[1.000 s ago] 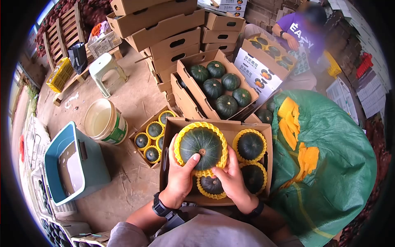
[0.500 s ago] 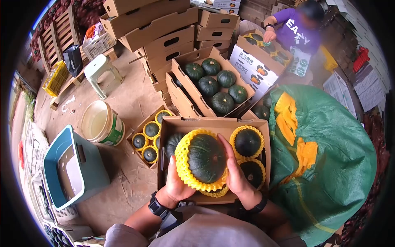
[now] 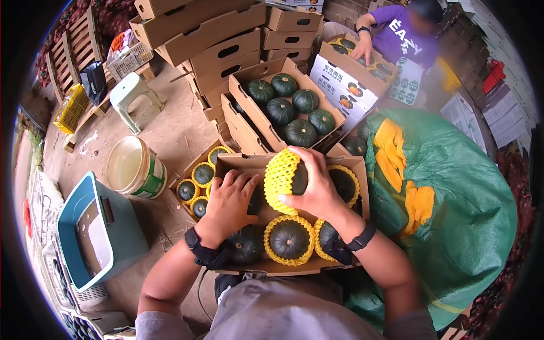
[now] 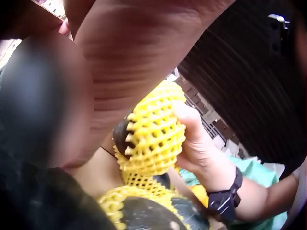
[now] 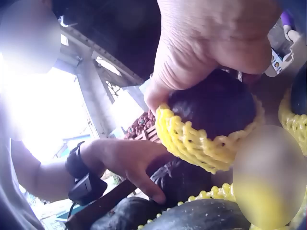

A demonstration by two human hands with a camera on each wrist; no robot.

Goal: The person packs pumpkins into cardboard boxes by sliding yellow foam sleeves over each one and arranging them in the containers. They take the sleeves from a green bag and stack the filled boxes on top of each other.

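Note:
In the head view my right hand (image 3: 322,187) grips a dark green pumpkin (image 3: 300,180) tipped on its side, wrapped in a yellow foam net (image 3: 277,181). It is raised over an open cardboard box (image 3: 243,163). My left hand (image 3: 229,203) reaches into the box's left side, thumb and fingers around a bare pumpkin (image 5: 184,179), mostly hidden from above. Another bare pumpkin (image 3: 243,245) lies in the front left corner. Beside it sits a netted pumpkin (image 3: 289,238), with more netted ones along the right side, such as this pumpkin (image 3: 343,184).
A green sack (image 3: 453,215) with yellow nets (image 3: 419,207) stands at the right. Behind are a carton of bare pumpkins (image 3: 280,110) and stacked boxes (image 3: 221,51). At left stand a small netted-pumpkin box (image 3: 182,204), bucket (image 3: 133,170) and blue tub (image 3: 122,226). A person (image 3: 402,39) works across.
My left hand has left the netted pumpkin and moved to a bare one at the box's left. The right hand alone has turned the netted pumpkin sideways and carried it toward the back.

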